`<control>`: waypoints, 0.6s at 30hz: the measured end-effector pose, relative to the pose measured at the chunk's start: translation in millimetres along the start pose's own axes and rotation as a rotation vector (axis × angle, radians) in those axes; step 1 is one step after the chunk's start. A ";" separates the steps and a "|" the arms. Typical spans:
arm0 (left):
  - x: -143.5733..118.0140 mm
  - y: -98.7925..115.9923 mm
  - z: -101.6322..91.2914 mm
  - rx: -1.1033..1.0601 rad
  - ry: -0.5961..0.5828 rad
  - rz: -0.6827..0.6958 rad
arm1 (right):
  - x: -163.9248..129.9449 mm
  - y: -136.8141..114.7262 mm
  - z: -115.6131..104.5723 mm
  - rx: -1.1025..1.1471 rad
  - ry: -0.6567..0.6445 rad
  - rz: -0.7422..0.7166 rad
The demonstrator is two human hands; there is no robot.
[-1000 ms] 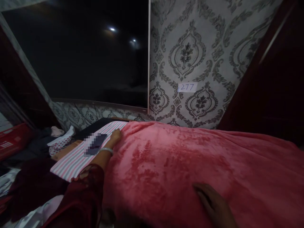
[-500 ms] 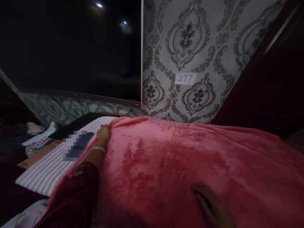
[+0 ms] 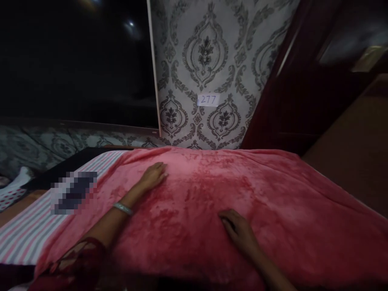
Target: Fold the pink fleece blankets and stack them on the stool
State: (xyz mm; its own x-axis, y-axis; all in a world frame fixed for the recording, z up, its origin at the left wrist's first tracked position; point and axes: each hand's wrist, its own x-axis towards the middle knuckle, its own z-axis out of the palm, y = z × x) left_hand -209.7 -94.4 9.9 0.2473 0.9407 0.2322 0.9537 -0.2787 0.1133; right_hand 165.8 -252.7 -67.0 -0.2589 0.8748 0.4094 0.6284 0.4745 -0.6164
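Observation:
A pink-red plush blanket (image 3: 273, 194) lies spread over the flat surface in front of me, with darker brushed patches in its pile. My left hand (image 3: 153, 176) rests on its left part, palm down and fingers stretched out, with a bracelet on the wrist. Lower and further right, my right hand (image 3: 238, 228) touches the blanket. Its fingers are slightly bent, the thumb is apart from the forefinger, and no cloth shows gripped in it. Along the blanket's left edge a striped cloth (image 3: 22, 232) in white, pink and grey sticks out.
A dark blurred-out object (image 3: 75, 192) lies on the striped cloth. Behind stand a large dark screen (image 3: 75, 60) and patterned wallpaper (image 3: 206, 52) with a paper label (image 3: 208, 100) reading 277. Dark red furniture (image 3: 291, 93) rises at the right. A polka-dot cloth (image 3: 13, 194) is at far left.
My left hand has left the blanket's left edge and moved right onto its top, its fingers now spread out. My right hand appears further up and left. The view has turned right.

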 end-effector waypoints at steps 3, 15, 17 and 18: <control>-0.5 40.2 22.6 -0.048 -0.099 0.121 | 2.2 -1.8 0.7 0.001 0.017 -0.024; -9.5 73.5 37.5 0.063 0.104 0.172 | 13.2 -0.9 4.1 -0.067 0.069 -0.024; -11.1 74.7 35.3 0.050 0.156 0.184 | 15.0 0.7 4.7 -0.079 0.068 -0.025; -12.1 75.4 34.1 0.033 0.180 0.189 | 15.7 1.6 5.2 -0.084 0.064 -0.024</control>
State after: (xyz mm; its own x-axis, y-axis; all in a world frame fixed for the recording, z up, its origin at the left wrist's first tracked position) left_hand -134.9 -120.2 -17.3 0.3901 0.8219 0.4150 0.8992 -0.4370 0.0201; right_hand 158.9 -237.7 -65.0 -0.2294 0.8540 0.4670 0.6823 0.4832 -0.5486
